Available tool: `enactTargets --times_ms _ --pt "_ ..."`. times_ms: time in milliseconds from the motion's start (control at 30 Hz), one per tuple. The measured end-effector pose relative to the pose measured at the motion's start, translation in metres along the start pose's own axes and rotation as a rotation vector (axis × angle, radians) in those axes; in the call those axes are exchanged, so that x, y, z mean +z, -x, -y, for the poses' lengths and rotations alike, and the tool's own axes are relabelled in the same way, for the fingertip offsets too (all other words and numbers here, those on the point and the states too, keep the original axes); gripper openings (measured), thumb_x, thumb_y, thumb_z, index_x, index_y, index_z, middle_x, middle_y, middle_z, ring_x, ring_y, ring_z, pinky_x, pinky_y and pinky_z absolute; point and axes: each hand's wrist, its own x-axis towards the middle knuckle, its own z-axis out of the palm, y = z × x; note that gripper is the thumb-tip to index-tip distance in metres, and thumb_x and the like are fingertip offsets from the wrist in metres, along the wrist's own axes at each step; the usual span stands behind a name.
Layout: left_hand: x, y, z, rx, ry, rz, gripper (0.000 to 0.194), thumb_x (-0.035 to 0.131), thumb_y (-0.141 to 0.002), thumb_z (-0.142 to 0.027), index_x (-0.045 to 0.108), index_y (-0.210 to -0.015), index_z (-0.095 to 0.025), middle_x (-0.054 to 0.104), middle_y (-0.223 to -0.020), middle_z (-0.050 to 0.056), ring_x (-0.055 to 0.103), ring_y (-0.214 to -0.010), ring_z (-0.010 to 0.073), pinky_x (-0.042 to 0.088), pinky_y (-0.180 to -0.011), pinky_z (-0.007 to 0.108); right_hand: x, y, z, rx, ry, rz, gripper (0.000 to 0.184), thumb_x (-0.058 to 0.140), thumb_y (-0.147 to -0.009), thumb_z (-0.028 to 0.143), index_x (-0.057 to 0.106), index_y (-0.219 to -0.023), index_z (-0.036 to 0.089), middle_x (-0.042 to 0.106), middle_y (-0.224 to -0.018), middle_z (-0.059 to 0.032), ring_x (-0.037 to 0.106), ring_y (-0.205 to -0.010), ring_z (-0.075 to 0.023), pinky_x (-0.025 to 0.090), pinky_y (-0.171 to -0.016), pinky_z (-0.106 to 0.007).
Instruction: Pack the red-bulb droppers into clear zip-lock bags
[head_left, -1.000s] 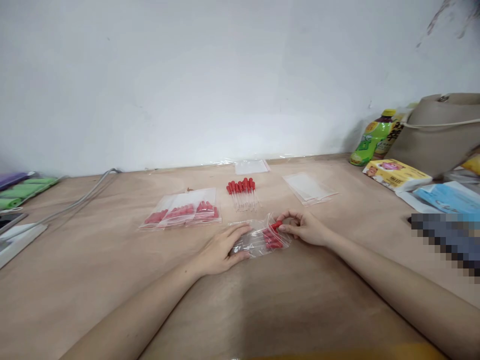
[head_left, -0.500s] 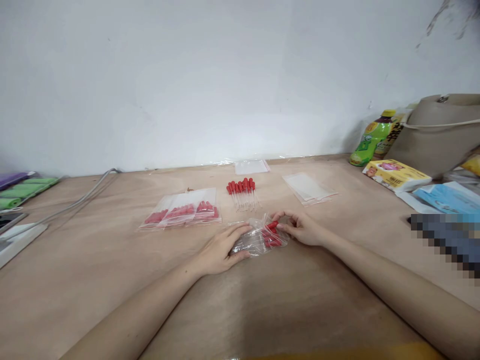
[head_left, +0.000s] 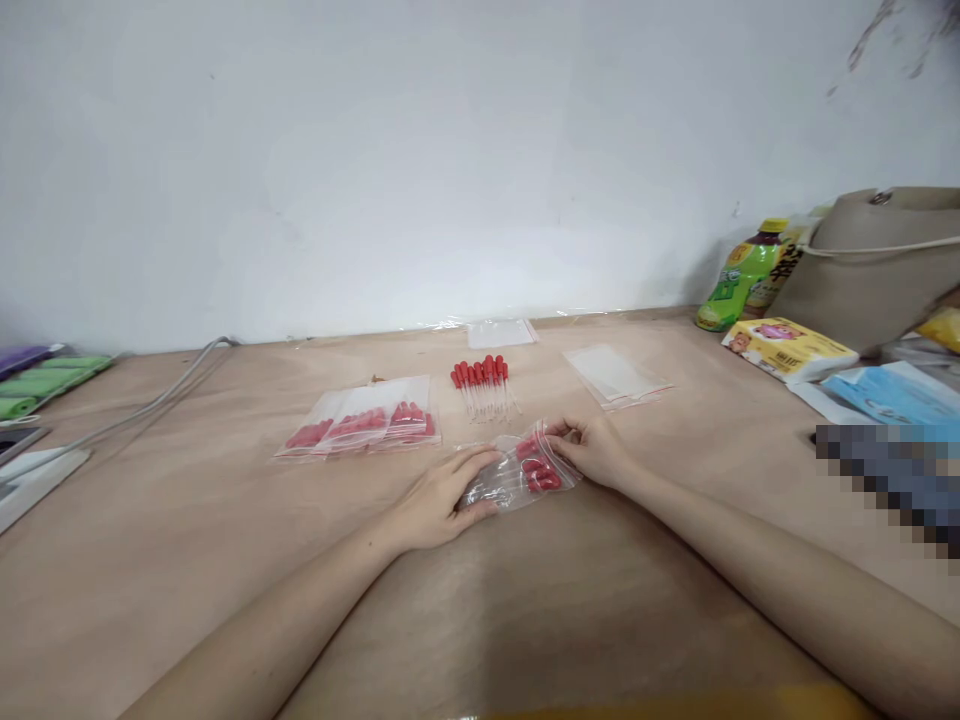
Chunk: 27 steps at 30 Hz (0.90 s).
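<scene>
A clear zip-lock bag [head_left: 501,485] lies in front of me with several red-bulbed droppers [head_left: 541,474] inside, their bulbs toward the bag's mouth at the right. My left hand [head_left: 448,495] rests on the bag's left end, thumb and fingers bent around its two sides. At the mouth, my right hand [head_left: 589,450] pinches the upper corner of the bag's edge between thumb and fingers. Just beyond the bag lies a loose row of droppers [head_left: 484,373], red bulbs away from me and thin clear stems pointing toward me.
Filled zip-lock bags [head_left: 360,420] overlap at the left. Flat unfilled bags [head_left: 615,375] lie at the right, more bags [head_left: 502,332] near the wall. A green bottle [head_left: 742,278], a yellow tissue pack [head_left: 791,348] and a beige bag [head_left: 862,270] stand right. A grey cable [head_left: 172,385] crosses left.
The red bulb my right fingers held at the mouth now sits inside the bag. My right hand has shifted onto the bag's edge, which stands straighter. The left hand stays in place.
</scene>
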Motion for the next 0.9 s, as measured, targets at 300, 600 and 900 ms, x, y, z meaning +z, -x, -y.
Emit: enactTargets --times_ms 300,600,900 --pt "0.001 0.000 0.002 -0.005 0.001 0.004 0.052 0.051 -0.087 -0.034 0.031 -0.134 -0.024 0.037 -0.139 0.007 0.038 -0.125 0.0224 0.034 -0.102 0.038 0.001 0.002 0.007 0.038 -0.113 0.156 0.023 0.055 -0.077 0.035 0.069 -0.090 0.021 0.069 -0.073 -0.0023 0.062 -0.064 -0.0164 0.050 -0.057 -0.026" --pt "0.000 0.001 0.000 -0.006 -0.009 0.001 0.051 0.050 -0.087 -0.033 0.031 -0.134 -0.024 0.039 -0.137 0.007 0.039 -0.123 0.0226 0.036 -0.101 0.038 -0.001 0.002 0.006 0.074 -0.147 0.133 0.027 0.055 -0.077 0.043 0.071 -0.081 0.022 0.068 -0.070 -0.0005 0.063 -0.070 -0.0212 0.050 -0.059 -0.029" --pt "0.002 0.001 0.004 0.023 -0.051 0.017 0.046 0.048 -0.089 -0.035 0.036 -0.133 -0.027 0.031 -0.142 0.005 0.035 -0.127 0.0207 0.033 -0.104 0.037 -0.002 0.005 0.012 0.037 -0.120 0.140 0.027 0.057 -0.076 0.039 0.070 -0.091 0.020 0.069 -0.076 -0.0042 0.062 -0.071 -0.0199 0.050 -0.063 -0.030"
